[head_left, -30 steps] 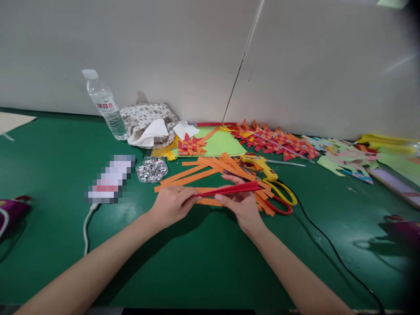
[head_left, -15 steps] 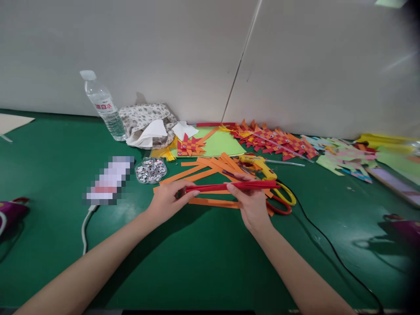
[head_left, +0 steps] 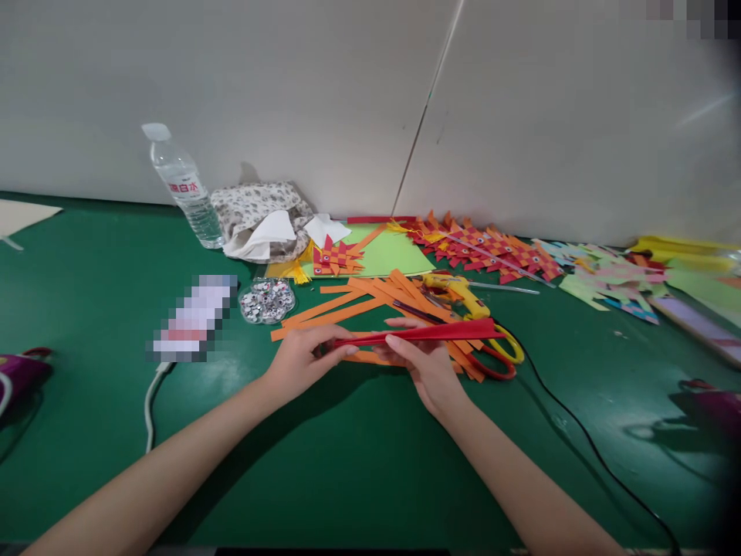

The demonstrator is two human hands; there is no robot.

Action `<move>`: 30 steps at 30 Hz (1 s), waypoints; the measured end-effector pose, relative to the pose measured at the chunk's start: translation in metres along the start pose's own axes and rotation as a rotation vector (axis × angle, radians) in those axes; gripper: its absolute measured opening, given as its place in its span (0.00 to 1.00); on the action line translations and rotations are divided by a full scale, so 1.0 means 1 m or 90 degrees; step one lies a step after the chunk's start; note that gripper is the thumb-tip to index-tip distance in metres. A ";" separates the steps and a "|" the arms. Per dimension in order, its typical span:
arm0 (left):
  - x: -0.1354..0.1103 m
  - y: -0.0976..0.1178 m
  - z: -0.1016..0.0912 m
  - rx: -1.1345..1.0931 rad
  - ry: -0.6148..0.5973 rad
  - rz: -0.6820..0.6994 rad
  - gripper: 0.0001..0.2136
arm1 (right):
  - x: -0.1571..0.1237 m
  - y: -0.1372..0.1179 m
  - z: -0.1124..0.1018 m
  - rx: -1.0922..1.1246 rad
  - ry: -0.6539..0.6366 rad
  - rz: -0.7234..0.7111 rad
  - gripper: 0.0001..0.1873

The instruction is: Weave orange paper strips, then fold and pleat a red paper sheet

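A thin bundle of red paper strips (head_left: 457,331) is held level above the green table. My left hand (head_left: 304,357) pinches its left end between thumb and fingers. Around the middle of the bundle, my right hand (head_left: 425,363) has its thumb on the near side and its fingers behind. The strips fan slightly wider at their right end. Beneath and behind the hands lie several loose orange paper strips (head_left: 333,310). Scissors with red and yellow handles (head_left: 492,369) rest just right of my right hand, partly covered by the strips.
Behind the strips are a yellow glue gun (head_left: 463,293), woven paper fish (head_left: 486,247) and a green sheet (head_left: 394,251). A pack of googly eyes (head_left: 267,301), a phone (head_left: 197,316), a water bottle (head_left: 185,189) and a patterned cloth pouch (head_left: 260,205) stand leftward. A black cord (head_left: 579,428) crosses the right side.
My right hand has slid left along the red strips, toward my left hand, and its fingers have loosened a little. The right end of the bundle has spread. My left hand stays nearly still.
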State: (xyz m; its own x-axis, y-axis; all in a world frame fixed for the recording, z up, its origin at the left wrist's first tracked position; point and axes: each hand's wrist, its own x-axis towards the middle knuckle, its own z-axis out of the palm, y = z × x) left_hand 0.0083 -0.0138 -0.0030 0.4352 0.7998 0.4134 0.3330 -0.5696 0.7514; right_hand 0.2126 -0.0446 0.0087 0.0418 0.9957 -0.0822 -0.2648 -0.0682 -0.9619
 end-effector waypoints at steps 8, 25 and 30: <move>-0.001 0.000 0.002 0.024 0.010 0.011 0.09 | 0.000 -0.005 0.001 0.033 -0.034 0.036 0.23; 0.001 0.007 0.001 -0.078 0.009 -0.030 0.10 | 0.000 0.001 -0.003 -0.052 -0.061 -0.045 0.14; -0.002 0.010 0.005 -0.064 -0.010 -0.009 0.11 | 0.001 0.006 -0.001 -0.150 -0.017 -0.088 0.11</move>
State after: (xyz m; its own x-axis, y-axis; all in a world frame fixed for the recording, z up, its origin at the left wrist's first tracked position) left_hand 0.0144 -0.0217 0.0010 0.4439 0.8042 0.3951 0.2542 -0.5359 0.8051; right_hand 0.2115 -0.0438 0.0025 0.0351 0.9977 0.0583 -0.0270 0.0593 -0.9979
